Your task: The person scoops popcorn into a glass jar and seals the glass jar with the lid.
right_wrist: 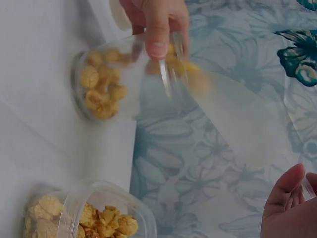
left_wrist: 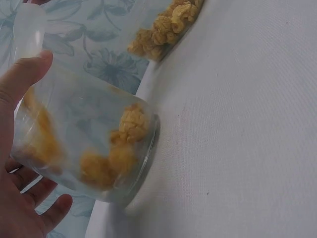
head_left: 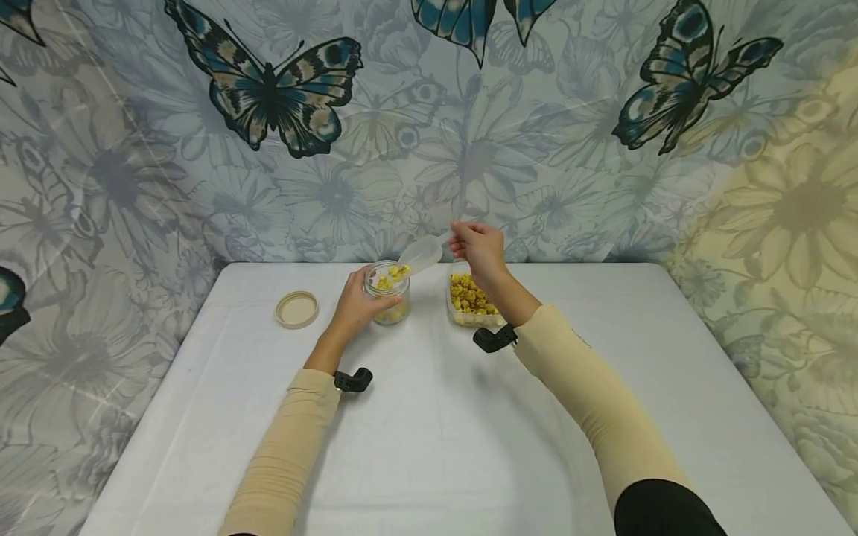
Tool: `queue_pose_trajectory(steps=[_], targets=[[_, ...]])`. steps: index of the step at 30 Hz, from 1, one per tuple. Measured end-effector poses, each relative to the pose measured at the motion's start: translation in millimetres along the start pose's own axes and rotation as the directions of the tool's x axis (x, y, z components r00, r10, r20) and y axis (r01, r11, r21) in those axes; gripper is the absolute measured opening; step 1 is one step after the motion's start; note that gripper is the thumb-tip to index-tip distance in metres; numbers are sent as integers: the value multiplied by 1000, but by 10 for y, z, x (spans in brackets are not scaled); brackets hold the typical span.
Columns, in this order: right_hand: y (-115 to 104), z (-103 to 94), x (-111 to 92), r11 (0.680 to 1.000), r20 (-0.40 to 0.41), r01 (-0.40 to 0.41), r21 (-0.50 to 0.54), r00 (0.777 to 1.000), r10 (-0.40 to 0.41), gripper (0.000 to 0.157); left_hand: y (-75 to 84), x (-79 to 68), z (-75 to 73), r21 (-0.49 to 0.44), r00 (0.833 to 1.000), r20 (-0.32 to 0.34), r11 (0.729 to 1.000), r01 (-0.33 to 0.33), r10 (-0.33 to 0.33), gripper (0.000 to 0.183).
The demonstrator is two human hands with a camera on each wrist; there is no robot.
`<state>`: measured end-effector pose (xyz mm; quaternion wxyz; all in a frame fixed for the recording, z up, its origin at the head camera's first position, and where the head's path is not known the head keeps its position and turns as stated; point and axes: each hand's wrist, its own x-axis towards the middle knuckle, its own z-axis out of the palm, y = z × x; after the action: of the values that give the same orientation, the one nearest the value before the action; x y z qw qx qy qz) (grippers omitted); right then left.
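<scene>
My left hand point(head_left: 362, 304) grips a clear glass jar point(left_wrist: 94, 99) near its rim, thumb on one side and fingers on the other. Pieces of yellow popcorn point(right_wrist: 101, 84) lie at the bottom of the jar. With my right hand point(head_left: 479, 249) I pinch the handle of a translucent plastic scoop point(head_left: 421, 254). The scoop tilts down to the left, its lip at the jar's mouth, and popcorn is sliding off it into the jar. Just below my right hand stands a clear plastic tub point(right_wrist: 143, 201) filled with popcorn.
A round, pale-rimmed lid point(head_left: 297, 310) lies on the white-covered table point(head_left: 429, 432), left of the jar. Behind the table's far edge hangs a cloth backdrop point(head_left: 335, 193) with butterflies and flowers. Each wrist wears a black camera band point(head_left: 494, 339).
</scene>
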<state>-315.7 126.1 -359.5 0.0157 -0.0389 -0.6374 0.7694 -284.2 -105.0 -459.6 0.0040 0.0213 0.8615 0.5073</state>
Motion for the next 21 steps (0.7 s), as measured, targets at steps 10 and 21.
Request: queue_pose_trajectory(steps=[10,21], targets=[[33,-77,8,1000,-19,-17,-7,1000,17,15,-17,12,-10,27,1000,8,1000,-16,15,95],[59,-123,20,999,-47,-52,10,998,52,14,-6,11,-17,56,1000,8,998,0,0,95]])
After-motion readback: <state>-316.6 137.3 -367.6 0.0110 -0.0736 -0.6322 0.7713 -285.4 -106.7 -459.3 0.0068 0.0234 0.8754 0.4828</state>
